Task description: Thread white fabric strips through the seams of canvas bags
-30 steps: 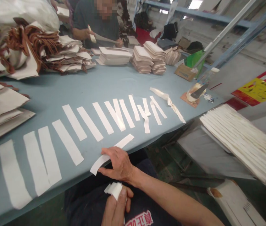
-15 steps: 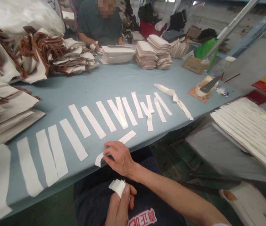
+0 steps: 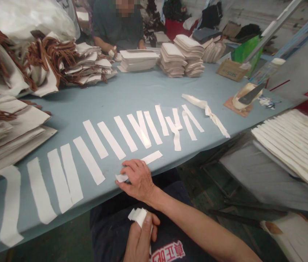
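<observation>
One white strip (image 3: 153, 157) points away rightward, its long axis running beneath my right fingers (image 3: 130, 169); their grip I cannot tell. My left fingers (image 3: 154, 219) clench a white bundle (image 3: 140, 215).

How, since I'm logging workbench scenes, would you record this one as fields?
Left hand: closed on a folded white wad
Right hand: white strip showing between thumb and fingers; grip unclear
Surface: table with a blue-green top
Row beyond right hand: white strips, mostly side by side, some crossing
Left side: piles of white and brown pieces
Far side: stacked pale pieces; a co-worker
</observation>
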Available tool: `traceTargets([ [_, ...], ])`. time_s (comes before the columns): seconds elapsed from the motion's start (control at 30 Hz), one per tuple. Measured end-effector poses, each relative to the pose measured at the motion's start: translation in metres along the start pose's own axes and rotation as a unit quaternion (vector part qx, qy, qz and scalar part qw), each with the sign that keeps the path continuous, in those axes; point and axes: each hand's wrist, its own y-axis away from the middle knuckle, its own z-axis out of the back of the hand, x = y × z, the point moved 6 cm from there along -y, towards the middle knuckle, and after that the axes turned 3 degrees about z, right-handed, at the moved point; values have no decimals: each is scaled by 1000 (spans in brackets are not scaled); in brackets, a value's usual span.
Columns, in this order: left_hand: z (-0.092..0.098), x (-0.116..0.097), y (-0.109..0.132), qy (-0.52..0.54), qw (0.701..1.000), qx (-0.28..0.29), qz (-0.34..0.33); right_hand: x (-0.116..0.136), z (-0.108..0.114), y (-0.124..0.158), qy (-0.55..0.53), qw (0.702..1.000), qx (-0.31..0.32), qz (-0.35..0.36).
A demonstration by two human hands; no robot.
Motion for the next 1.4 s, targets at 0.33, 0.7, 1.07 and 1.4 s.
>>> traceTargets([
  [0.33,1,-9,8,17,1000,-21,-3,5,16,4,-54,993,-42,96],
  [0.7,-13,-52,-10,336,940,52,-13,-23,102,8,-344,907,-189,-152],
  [1.07,-29,-109,-21,475,880,8,-14,-13,100,112,-498,786,40,-364],
  [1.4,-36,-115,-19,425,902,-20,-72,4,101,114,-485,773,6,-409],
])
